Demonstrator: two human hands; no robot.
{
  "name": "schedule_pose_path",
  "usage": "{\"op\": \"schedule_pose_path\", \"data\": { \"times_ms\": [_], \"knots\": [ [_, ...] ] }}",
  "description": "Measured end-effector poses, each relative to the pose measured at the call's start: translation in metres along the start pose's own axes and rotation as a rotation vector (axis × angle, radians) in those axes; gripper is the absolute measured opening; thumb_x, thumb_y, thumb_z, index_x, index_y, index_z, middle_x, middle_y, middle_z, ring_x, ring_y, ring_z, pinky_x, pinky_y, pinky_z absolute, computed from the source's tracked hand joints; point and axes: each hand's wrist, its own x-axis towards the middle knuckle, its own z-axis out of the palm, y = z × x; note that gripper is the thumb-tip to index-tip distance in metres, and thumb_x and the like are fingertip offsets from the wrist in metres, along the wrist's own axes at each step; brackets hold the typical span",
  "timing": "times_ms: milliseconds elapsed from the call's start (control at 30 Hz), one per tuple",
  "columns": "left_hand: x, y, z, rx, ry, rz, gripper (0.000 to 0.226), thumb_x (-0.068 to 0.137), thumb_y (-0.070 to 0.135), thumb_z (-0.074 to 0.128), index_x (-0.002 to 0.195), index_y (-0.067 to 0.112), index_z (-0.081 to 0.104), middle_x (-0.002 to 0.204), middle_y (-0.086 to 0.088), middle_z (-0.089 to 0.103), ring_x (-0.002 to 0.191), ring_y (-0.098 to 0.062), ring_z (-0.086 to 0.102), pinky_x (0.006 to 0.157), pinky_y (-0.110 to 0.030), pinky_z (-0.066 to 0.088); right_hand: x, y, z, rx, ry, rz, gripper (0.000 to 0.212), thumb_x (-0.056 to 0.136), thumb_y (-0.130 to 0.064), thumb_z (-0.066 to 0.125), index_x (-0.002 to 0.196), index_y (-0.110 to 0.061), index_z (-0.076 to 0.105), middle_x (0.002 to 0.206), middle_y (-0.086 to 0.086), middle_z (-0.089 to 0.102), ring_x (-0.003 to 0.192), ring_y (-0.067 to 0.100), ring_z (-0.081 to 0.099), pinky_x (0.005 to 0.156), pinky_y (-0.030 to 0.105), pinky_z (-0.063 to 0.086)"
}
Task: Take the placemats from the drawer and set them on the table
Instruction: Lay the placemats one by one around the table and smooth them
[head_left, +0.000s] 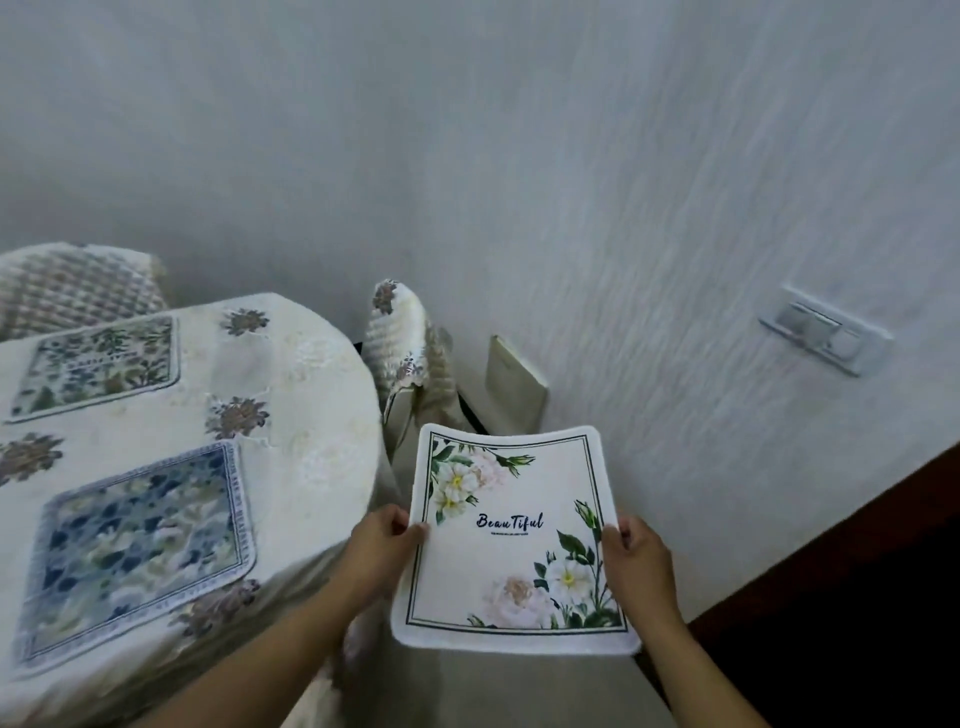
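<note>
I hold a white placemat (511, 535) printed with flowers and the word "Beautiful" flat in the air, to the right of the table. My left hand (382, 545) grips its left edge and my right hand (636, 561) grips its right edge. Two more placemats lie on the round table (311, 415): a blue floral placemat (140, 545) near me and a green-and-blue floral placemat (98, 364) farther back. The drawer is not in view.
A cream tablecloth with brown flower patches covers the table. A chair with a quilted cover (410, 353) stands beyond the table's right edge, another chair (72, 286) at the back left. A white wall with a socket plate (826, 330) rises ahead; dark furniture (857, 597) is at right.
</note>
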Motion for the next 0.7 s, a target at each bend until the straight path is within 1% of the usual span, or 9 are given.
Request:
{"op": "schedule_pose_path", "data": {
  "times_ms": [67,133,233,333,433,500,567,600,700],
  "knots": [
    [0.038,0.018,0.002,0.0,0.002,-0.011,0.019,0.088,0.035,0.066,0.078,0.019,0.063,0.079,0.002,0.069,0.073,-0.017,0.064,0.063,-0.029,0.049,0.039,-0.017,0.003,-0.007,0.007,-0.014,0.03,0.093,-0.017,0.052,0.065,-0.01,0.042,0.059,0.005,0.046,0.055,0.017,0.04,0.051,0.031,0.03],
    [0.069,0.037,0.0,-0.027,0.011,-0.021,0.021,0.088,0.035,0.065,0.076,0.018,0.061,0.078,0.001,0.069,0.072,-0.017,0.064,0.061,-0.03,0.049,0.076,-0.032,0.007,-0.012,0.02,-0.024,0.03,0.093,-0.017,0.052,0.065,-0.009,0.041,0.059,0.004,0.044,0.054,0.017,0.039,0.05,0.032,0.029],
    [0.113,0.056,-0.008,-0.082,0.087,-0.028,0.025,0.088,0.032,0.067,0.071,0.016,0.059,0.071,-0.001,0.066,0.065,-0.016,0.06,0.055,-0.029,0.042,0.136,-0.056,0.027,-0.025,-0.019,-0.045,0.028,0.093,-0.017,0.052,0.071,-0.001,0.048,0.061,0.006,0.048,0.056,0.018,0.042,0.051,0.031,0.032],
    [0.154,0.065,-0.019,-0.123,0.165,-0.083,0.026,0.088,0.031,0.067,0.069,0.016,0.058,0.068,0.001,0.062,0.063,-0.014,0.056,0.055,-0.029,0.039,0.197,-0.089,0.057,-0.015,-0.082,-0.114,0.026,0.092,-0.018,0.052,0.071,-0.002,0.05,0.062,0.009,0.053,0.057,0.02,0.045,0.052,0.031,0.034],
    [0.194,0.065,-0.03,-0.184,0.286,-0.162,0.03,0.088,0.03,0.068,0.065,0.016,0.054,0.065,0.001,0.058,0.061,-0.016,0.053,0.056,-0.029,0.039,0.263,-0.127,0.097,-0.01,-0.187,-0.212,0.027,0.092,-0.017,0.052,0.069,-0.004,0.049,0.06,0.008,0.052,0.055,0.018,0.044,0.052,0.031,0.034],
    [0.213,0.064,-0.036,-0.219,0.371,-0.221,0.031,0.088,0.03,0.068,0.064,0.016,0.053,0.064,-0.001,0.057,0.061,-0.017,0.053,0.057,-0.029,0.041,0.303,-0.154,0.126,-0.024,-0.258,-0.306,0.028,0.092,-0.021,0.051,0.067,-0.009,0.049,0.058,0.007,0.051,0.054,0.02,0.044,0.054,0.032,0.036],
    [0.228,0.063,-0.04,-0.296,0.478,-0.288,0.031,0.088,0.029,0.068,0.066,0.014,0.053,0.063,-0.002,0.057,0.059,-0.019,0.054,0.058,-0.031,0.044,0.34,-0.185,0.157,-0.055,-0.36,-0.398,0.029,0.091,-0.027,0.05,0.066,-0.014,0.046,0.058,0.004,0.05,0.055,0.021,0.045,0.056,0.033,0.036],
    [0.233,0.064,-0.042,-0.336,0.532,-0.315,0.031,0.088,0.028,0.069,0.066,0.013,0.053,0.061,-0.002,0.056,0.057,-0.018,0.053,0.057,-0.032,0.045,0.357,-0.203,0.173,-0.048,-0.427,-0.441,0.028,0.092,-0.026,0.05,0.067,-0.014,0.048,0.06,0.005,0.051,0.056,0.02,0.045,0.056,0.032,0.035],
    [0.244,0.063,-0.048,-0.428,0.659,-0.396,0.03,0.089,0.025,0.069,0.066,0.014,0.052,0.056,0.001,0.053,0.053,-0.018,0.052,0.055,-0.03,0.045,0.391,-0.26,0.224,-0.067,-0.593,-0.604,0.029,0.094,-0.023,0.05,0.071,-0.006,0.051,0.065,0.012,0.054,0.059,0.022,0.045,0.054,0.031,0.032]
  ]
}}
